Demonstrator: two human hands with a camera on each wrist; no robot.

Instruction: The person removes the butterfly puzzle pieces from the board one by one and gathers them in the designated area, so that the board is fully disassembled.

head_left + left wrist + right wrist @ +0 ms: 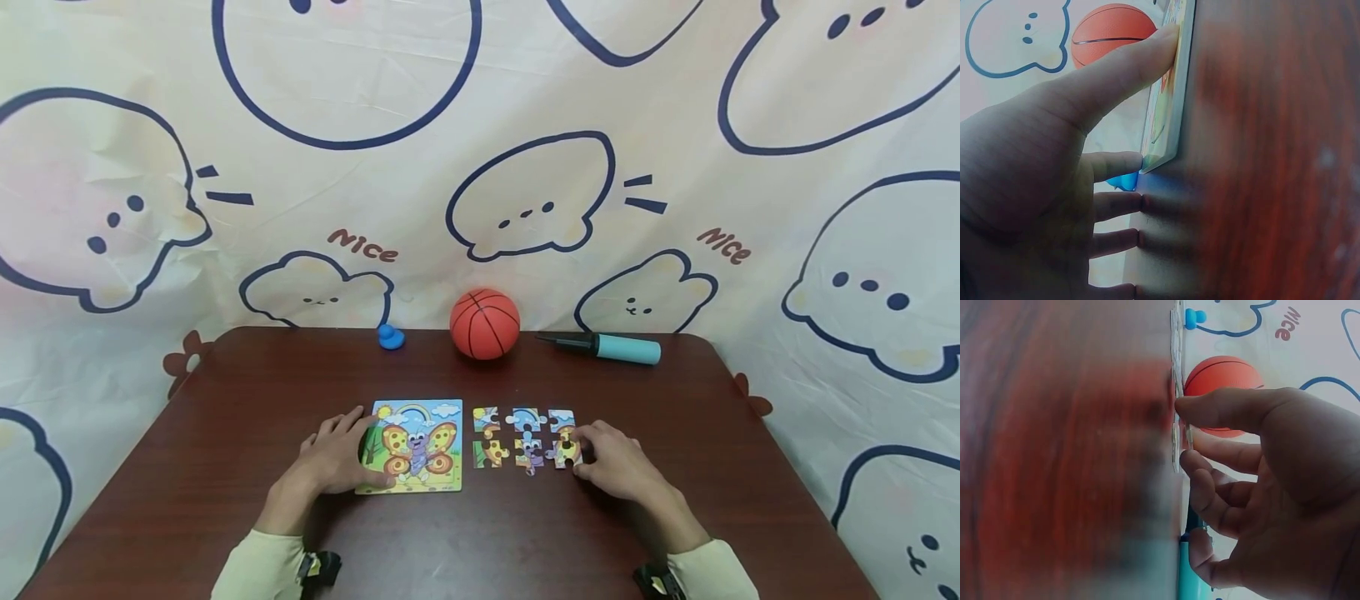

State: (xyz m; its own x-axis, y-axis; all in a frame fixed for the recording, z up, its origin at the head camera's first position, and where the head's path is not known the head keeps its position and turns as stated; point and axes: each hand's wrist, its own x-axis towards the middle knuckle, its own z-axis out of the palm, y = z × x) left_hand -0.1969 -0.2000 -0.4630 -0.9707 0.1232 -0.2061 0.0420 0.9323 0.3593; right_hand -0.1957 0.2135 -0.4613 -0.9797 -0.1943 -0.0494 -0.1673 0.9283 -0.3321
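We locate the puzzle board [417, 454] at the left of the work area on the counter [480, 546]. The left hand [337, 457] is the nearer one: the board lies directly to its right, touching it. We read the left grip as spread, with straight fingers, the thumb on the board's near left part and the index finger at its far left corner.

The six puzzle pieces [529, 455] lie just right of the board, in two rows of three. Their long axis as a group runs left to right. The right hand [618, 465] is nearer to them; the group extends leftward from its thumb and index finger, which touch the right column. The outer fingers are curled; we cannot tell whether thumb and index pinch a piece.

Orientation: the board lies flat, its longer side apparently left to right, its butterfly's head pointing away from us. The rainbow piece [526, 417] occupies the middle of the far row.
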